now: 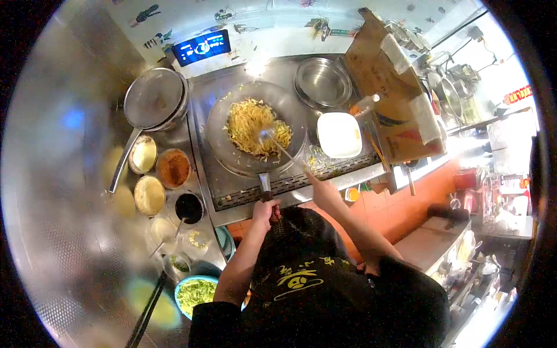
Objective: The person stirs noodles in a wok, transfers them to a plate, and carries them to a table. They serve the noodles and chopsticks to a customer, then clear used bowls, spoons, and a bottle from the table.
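A wok (288,107) sits on the stove, full of yellow noodles (246,124) mixed with pale green shreds. Its handle points toward my body, and my left hand (267,213) is wrapped round the dark grip. My right hand (320,188) is closed on the long handle of a ladle (283,151). The ladle's blurred metal head lies among the noodles, right of the wok's middle. To the right of the wok rests a white square dish (339,135) on the steel top.
Metal bowls (323,81) stand behind the dish, beside a cardboard sheet (386,87). On the left are a strainer (154,98) with a long handle, red seasoning powder (173,169), a dark sauce bowl (189,208) and a basin of shredded greens (196,294). A lit display (201,47) is at the back.
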`<state>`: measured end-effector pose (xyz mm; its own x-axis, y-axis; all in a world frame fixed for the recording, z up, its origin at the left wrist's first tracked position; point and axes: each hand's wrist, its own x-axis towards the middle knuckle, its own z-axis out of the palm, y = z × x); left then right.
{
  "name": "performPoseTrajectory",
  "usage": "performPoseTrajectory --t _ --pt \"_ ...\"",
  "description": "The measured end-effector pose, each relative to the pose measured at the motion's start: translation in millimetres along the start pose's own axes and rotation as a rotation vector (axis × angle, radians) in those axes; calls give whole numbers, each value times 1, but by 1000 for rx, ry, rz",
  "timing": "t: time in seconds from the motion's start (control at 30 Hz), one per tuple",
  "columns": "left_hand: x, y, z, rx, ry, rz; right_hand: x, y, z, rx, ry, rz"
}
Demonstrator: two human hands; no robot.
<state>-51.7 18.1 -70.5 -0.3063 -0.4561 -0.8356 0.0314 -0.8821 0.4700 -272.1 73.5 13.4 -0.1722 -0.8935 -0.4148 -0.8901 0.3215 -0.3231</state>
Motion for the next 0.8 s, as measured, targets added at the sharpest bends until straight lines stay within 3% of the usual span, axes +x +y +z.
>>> performPoseTrajectory --t 0.07,0.2,0.3,0.33,0.43,0.47,0.53,0.6,0.73,0.8 --pt "-6 6 -2 3 -48 -11 -16 -1 -13 -66 -96 38" --pt "2 1 -2 18 -12 -17 60 3 2 0 51 -22" --pt "-37 31 14 135 120 -15 0 13 -29 19 73 4" --pt "-16 15 1 142 50 12 -20 13 -42 28 42 5" --pt "-9 11 -2 50 9 -135 30 6 -15 -33 -37 74" --pt "-1 4 -6 44 13 -115 41 13 3 28 86 -28" --pt "-38 32 17 108 126 -110 14 15 -14 -5 58 -60" --pt "-9 7 -6 100 10 -9 -8 24 -25 -134 94 -153" --pt "11 -6 -13 88 39 -43 69 16 -13 9 88 -48" --pt "3 4 -12 142 47 -6 63 17 -27 102 197 -153"
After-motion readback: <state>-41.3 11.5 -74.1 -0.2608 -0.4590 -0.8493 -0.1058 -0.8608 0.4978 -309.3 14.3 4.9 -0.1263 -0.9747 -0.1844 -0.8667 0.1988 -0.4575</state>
